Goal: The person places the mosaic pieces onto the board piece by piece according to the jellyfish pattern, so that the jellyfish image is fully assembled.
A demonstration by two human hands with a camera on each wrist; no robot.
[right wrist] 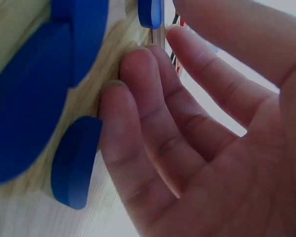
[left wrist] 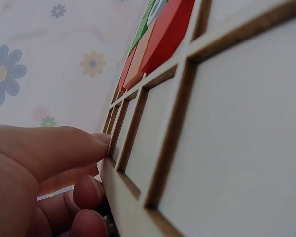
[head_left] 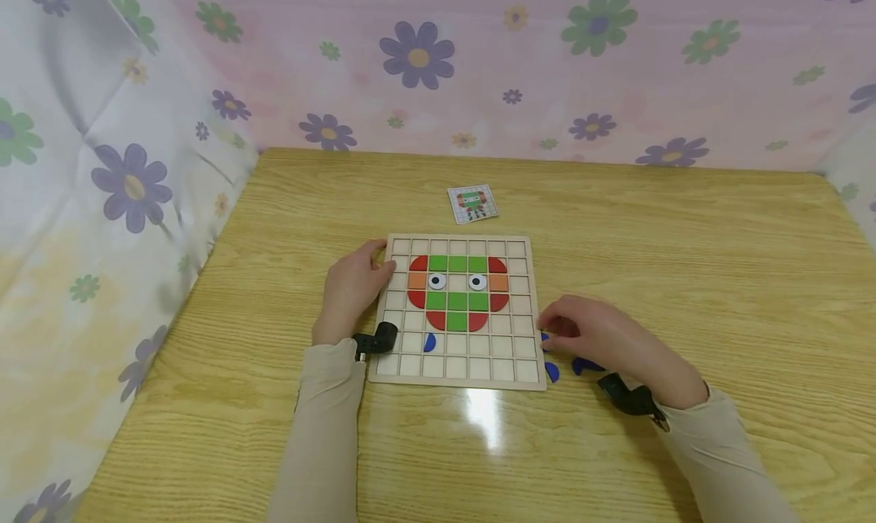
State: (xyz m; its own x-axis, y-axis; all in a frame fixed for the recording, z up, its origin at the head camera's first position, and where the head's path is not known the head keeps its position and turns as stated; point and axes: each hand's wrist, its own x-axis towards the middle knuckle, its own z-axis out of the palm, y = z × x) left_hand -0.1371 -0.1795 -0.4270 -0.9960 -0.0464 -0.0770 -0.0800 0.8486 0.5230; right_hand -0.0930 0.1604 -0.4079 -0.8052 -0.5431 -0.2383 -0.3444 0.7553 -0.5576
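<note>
A wooden grid board (head_left: 458, 369) lies on the table, carrying a face pattern of green squares (head_left: 457, 301), red rounded pieces (head_left: 418, 264), orange squares and two eye pieces (head_left: 477, 282). One blue half-round piece (head_left: 430, 343) sits in a lower cell. My left hand (head_left: 353, 286) holds the board's left edge, thumb on the rim (left wrist: 107, 170) and fingers bent against its side. At the right edge, my right hand (head_left: 595, 331) has loosely bent fingers beside a blue piece (right wrist: 149, 13); thumb and index tips are close to it. Another blue half-round piece (head_left: 552, 372) lies just below.
Darker blue curved pieces (head_left: 586, 366) lie under the right wrist, near the black wrist camera (head_left: 626, 396). Behind the board is a small pattern card (head_left: 473, 204) showing a similar figure. Flowered cloth (head_left: 465, 67) hangs along the table's back and left.
</note>
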